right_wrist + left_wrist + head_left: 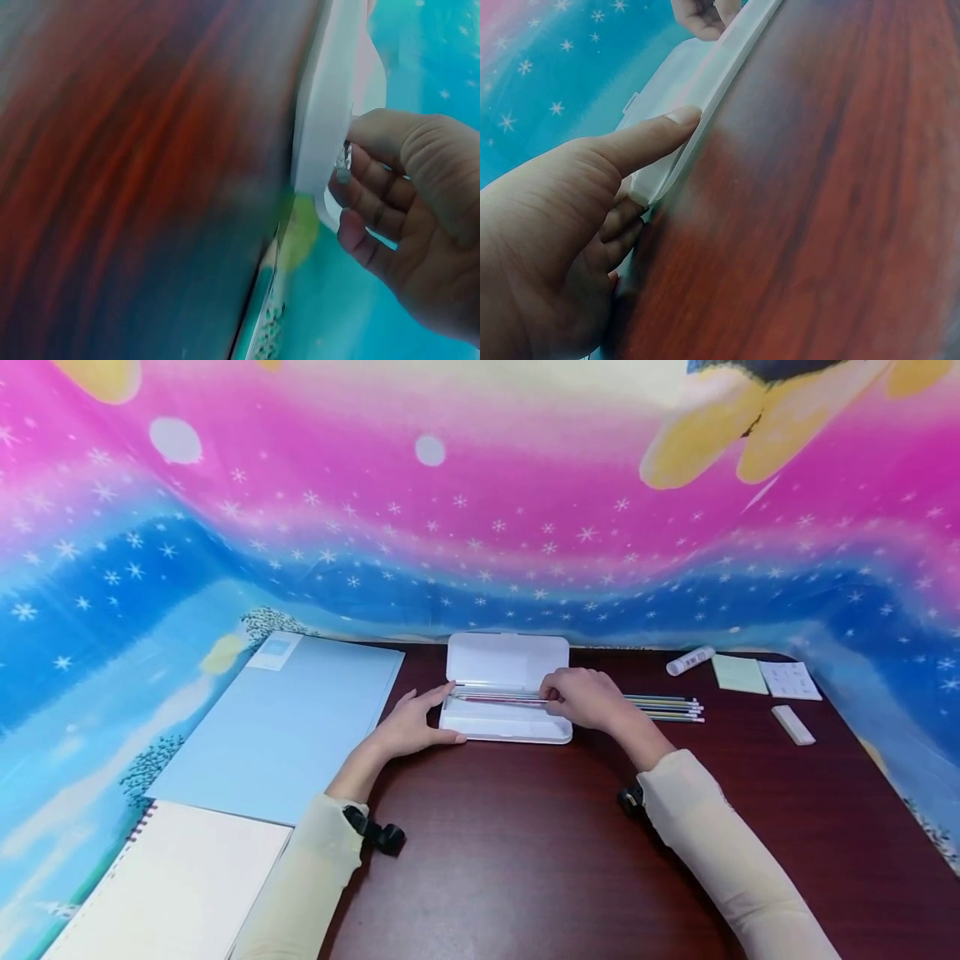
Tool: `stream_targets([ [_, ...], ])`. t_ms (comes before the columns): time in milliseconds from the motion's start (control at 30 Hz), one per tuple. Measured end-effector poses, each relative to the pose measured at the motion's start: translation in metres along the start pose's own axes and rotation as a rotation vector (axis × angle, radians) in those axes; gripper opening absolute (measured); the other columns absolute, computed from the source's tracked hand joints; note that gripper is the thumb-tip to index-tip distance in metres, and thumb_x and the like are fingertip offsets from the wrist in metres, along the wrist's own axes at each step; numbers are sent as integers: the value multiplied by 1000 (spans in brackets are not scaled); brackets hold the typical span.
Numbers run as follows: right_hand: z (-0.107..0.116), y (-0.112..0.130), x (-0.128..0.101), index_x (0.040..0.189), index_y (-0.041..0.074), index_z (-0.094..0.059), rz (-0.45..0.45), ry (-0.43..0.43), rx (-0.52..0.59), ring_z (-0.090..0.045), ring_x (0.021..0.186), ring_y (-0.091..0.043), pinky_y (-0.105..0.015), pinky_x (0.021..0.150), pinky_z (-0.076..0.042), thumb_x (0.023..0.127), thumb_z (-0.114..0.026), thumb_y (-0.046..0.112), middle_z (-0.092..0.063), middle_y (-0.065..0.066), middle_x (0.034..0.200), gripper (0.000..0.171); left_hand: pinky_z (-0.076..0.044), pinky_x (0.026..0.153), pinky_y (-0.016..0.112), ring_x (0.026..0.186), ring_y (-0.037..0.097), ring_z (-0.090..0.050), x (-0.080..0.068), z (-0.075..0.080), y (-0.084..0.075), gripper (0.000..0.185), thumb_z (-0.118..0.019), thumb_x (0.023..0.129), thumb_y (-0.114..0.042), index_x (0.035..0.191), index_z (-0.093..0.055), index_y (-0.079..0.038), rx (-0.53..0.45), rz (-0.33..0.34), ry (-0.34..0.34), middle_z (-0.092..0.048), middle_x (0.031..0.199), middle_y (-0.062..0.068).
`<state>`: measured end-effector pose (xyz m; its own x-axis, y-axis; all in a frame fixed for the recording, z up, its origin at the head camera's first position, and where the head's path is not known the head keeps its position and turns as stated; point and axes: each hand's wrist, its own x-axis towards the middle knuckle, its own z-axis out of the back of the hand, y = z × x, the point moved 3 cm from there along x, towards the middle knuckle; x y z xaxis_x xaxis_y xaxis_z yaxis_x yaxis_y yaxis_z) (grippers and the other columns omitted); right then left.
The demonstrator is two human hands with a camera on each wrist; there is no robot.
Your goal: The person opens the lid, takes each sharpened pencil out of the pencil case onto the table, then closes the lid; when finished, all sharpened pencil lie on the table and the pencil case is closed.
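Note:
A white pencil case (506,729) lies open on the table, its lid (508,656) tipped back towards the curtain. My left hand (408,724) holds the case's left end, with the thumb on the front rim and the fingers farther back along that side. Over the right part of the case, my right hand (588,697) pinches a thin pencil; its end (343,166) shows below the fingertips in the right wrist view. Slim pencils (495,697) lie lengthwise in the case, one reddish. Just right of the case, several striped pencils (667,708) lie side by side on the table.
To the left are a light blue folder (277,727) and a spiral sketchbook (172,885). At the right lie a glue stick (690,661), green sticky notes (739,673), a white printed pad (790,680) and a white eraser (792,725). A patterned curtain (480,543) surrounds the dark table (517,860).

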<state>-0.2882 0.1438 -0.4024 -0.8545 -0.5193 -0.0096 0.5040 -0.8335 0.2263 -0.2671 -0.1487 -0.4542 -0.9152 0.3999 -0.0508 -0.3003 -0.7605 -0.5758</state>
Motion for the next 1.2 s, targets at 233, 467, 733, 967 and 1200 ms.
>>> stream_targets([
  [233, 11, -26, -15, 105, 19, -78, 8, -96, 197, -64, 88, -17, -39, 79, -54, 97, -69, 18, -76, 0, 105, 12, -8, 131, 51, 154, 29, -31, -1, 1, -1, 100, -79, 84, -52, 162, -26, -19, 1, 5, 0, -35, 165, 10],
  [467, 21, -54, -36, 108, 22, -78, -55, -115, 336, -62, 91, -19, -38, 83, -52, 99, -67, 22, -76, -2, 109, 14, -8, 131, 51, 153, 29, -32, -1, 1, -2, 100, -78, 84, -51, 162, -27, -17, 1, -4, -2, -36, 164, 10],
  [733, 29, -83, -58, 112, 24, -78, -164, -104, 374, -60, 96, -23, -39, 82, -50, 101, -63, 29, -74, -6, 118, 19, -7, 131, 52, 154, 29, -31, -1, 1, -3, 99, -78, 85, -51, 163, -26, -19, -3, -1, 4, -35, 165, 9],
  [967, 32, -106, -78, 112, 24, -78, -200, -111, 371, -59, 95, -25, -37, 78, -48, 102, -62, 34, -73, -8, 119, 22, -8, 130, 52, 153, 29, -32, -1, 1, -4, 99, -78, 85, -52, 162, -27, -19, 2, -11, -3, -35, 165, 9],
  [1200, 36, -121, -96, 114, 24, -78, -248, -98, 388, -57, 92, -24, -33, 70, -45, 101, -62, 37, -74, -7, 116, 24, -7, 131, 52, 154, 29, -31, -1, 1, -2, 100, -77, 85, -54, 163, -25, -20, 5, -6, 7, -33, 166, 7],
])
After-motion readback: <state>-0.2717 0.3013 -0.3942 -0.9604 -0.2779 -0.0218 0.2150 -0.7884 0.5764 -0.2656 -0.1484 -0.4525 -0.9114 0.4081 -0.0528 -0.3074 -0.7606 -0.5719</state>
